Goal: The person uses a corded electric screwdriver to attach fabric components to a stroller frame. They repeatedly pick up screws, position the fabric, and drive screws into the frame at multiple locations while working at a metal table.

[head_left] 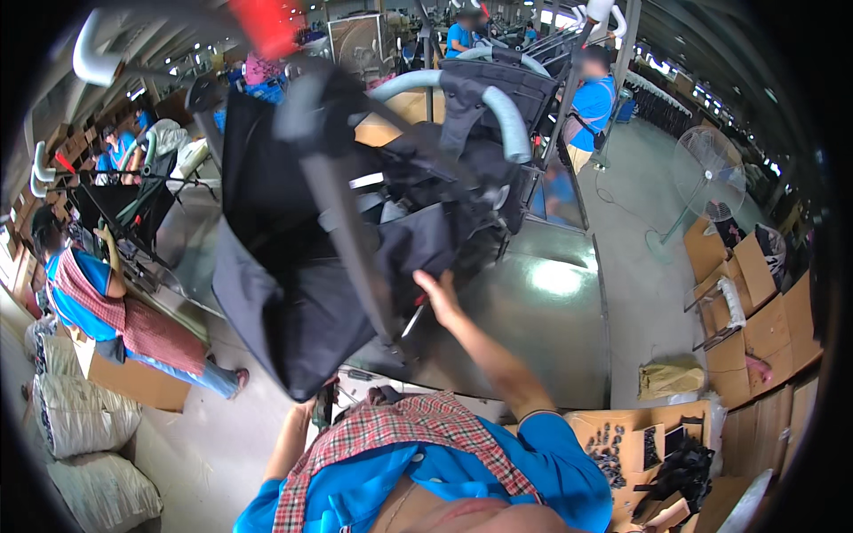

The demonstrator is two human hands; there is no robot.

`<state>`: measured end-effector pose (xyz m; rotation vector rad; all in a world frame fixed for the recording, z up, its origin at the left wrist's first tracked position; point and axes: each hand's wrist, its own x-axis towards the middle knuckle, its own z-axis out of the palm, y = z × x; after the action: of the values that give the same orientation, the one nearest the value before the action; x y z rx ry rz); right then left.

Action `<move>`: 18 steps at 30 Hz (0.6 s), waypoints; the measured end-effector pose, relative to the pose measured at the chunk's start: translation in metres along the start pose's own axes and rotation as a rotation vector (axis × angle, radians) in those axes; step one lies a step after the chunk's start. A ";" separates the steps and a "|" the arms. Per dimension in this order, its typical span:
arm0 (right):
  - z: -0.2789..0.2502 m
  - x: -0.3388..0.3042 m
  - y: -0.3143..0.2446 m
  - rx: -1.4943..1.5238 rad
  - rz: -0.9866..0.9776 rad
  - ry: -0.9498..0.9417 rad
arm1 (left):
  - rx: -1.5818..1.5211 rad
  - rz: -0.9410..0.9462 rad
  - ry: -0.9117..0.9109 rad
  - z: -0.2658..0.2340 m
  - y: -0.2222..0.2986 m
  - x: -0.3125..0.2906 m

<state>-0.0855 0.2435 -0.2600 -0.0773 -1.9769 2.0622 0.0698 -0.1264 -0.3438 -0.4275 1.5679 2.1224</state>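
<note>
A black stroller with dark tube frame and fabric seat fills the middle, tilted above a shiny metal worktable; its near parts are smeared by motion. My right hand is at the stroller's right side, thumb and fingers apart against or close to the black fabric. A thin silver rod with a red end shows just left of that hand; I cannot tell whether the hand touches it. Below the stroller's near corner, my left hand is closed around something dark, mostly hidden by fabric and the checked apron.
An open carton of small black parts stands at lower right, near stacked cardboard boxes. A standing fan is on the right. One person works at a stroller on the left; another stands beyond the table. White sacks lie at left.
</note>
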 end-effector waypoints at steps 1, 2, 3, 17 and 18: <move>0.038 -0.002 0.021 -0.041 -0.024 -0.003 | 0.047 0.079 0.028 0.037 0.040 -0.037; 0.098 -0.014 0.021 -0.020 -0.011 -0.086 | -0.013 0.084 0.074 0.013 0.034 -0.055; 0.145 -0.023 0.020 -0.007 -0.005 -0.147 | 0.019 0.128 0.124 0.000 0.030 -0.063; 0.183 0.131 0.023 -0.512 -0.238 -0.932 | -0.077 -0.043 0.075 0.019 0.048 -0.074; 0.134 0.153 0.042 -0.758 -0.236 -0.676 | -0.051 -0.066 0.073 0.028 0.050 -0.066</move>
<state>-0.2707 0.1490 -0.2692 0.7468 -2.8819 1.1641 0.0992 -0.1234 -0.2621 -0.5718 1.5200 2.1223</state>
